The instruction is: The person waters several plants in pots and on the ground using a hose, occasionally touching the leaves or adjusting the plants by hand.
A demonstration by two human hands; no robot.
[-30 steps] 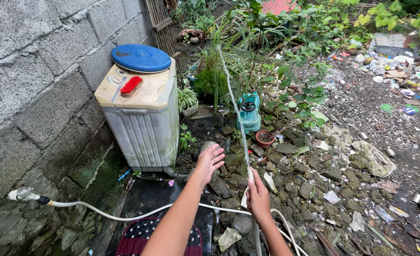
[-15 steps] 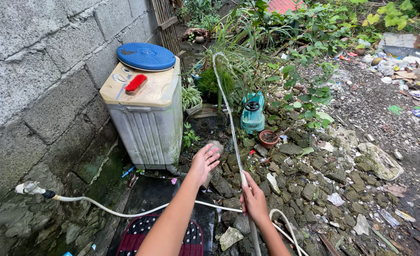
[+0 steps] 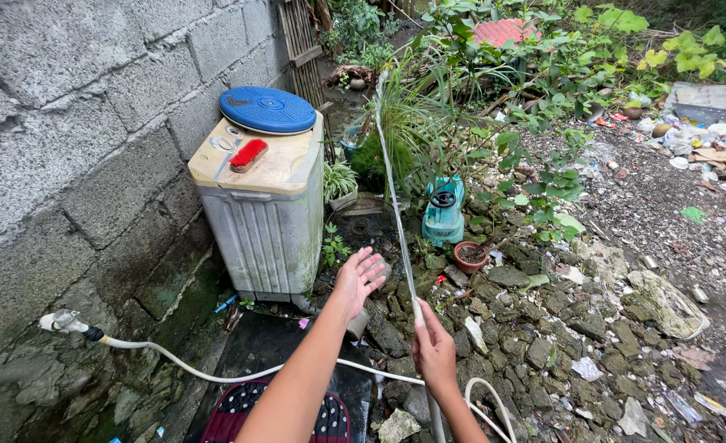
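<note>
At lower centre, the right hand (image 3: 434, 354) grips the thin white water hose (image 3: 396, 205), spraying upward; the left hand (image 3: 358, 279) spreads open, empty, by the stream.

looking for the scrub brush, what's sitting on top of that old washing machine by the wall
On the washing machine lie a red scrub brush, on its beige top panel, and a round blue lid toward the back. What the lid covers cannot be seen.
</note>
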